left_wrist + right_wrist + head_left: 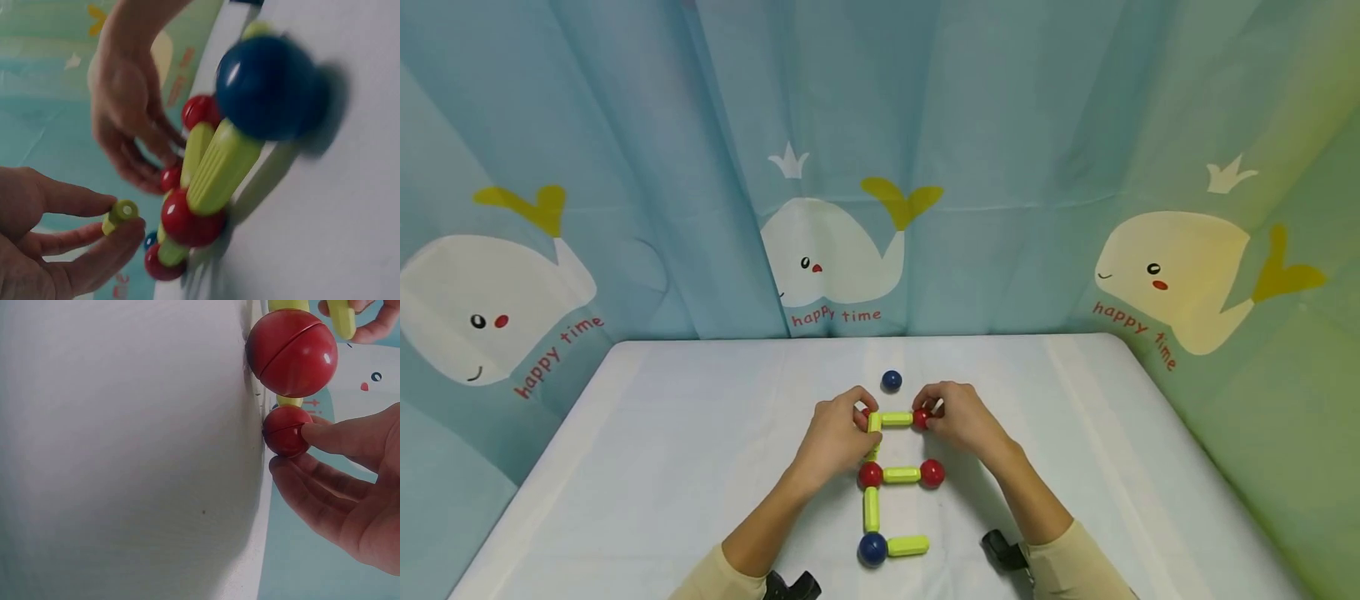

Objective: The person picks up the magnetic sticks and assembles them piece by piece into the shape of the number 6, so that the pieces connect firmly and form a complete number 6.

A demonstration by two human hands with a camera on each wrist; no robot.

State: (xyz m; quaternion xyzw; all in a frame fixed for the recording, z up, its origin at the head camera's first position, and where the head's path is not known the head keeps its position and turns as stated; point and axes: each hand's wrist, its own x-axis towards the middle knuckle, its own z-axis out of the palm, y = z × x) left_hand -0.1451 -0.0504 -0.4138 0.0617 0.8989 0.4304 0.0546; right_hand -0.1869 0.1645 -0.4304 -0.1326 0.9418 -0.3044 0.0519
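Observation:
My left hand [835, 437] pinches a yellow-green magnetic rod [120, 215] between thumb and fingers, held above the far left corner of a ball-and-rod figure on the table. With my right hand [966, 417] I hold the red ball [287, 430] at the right end of the far crosswise rod [897, 418]. Nearer, a red ball [870, 475] joins a middle rod [902, 475] that ends in another red ball [932, 473]. A blue ball [872, 550] forms the near left corner, a rod [908, 546] reaching right from it. The far left red ball is partly hidden by my left hand.
A loose blue ball [891, 382] lies beyond the figure on the white table [685, 467]. Behind the table hangs a blue-green curtain [1000, 250] with whale prints. Black wrist devices [1003, 550] sit at both sleeves.

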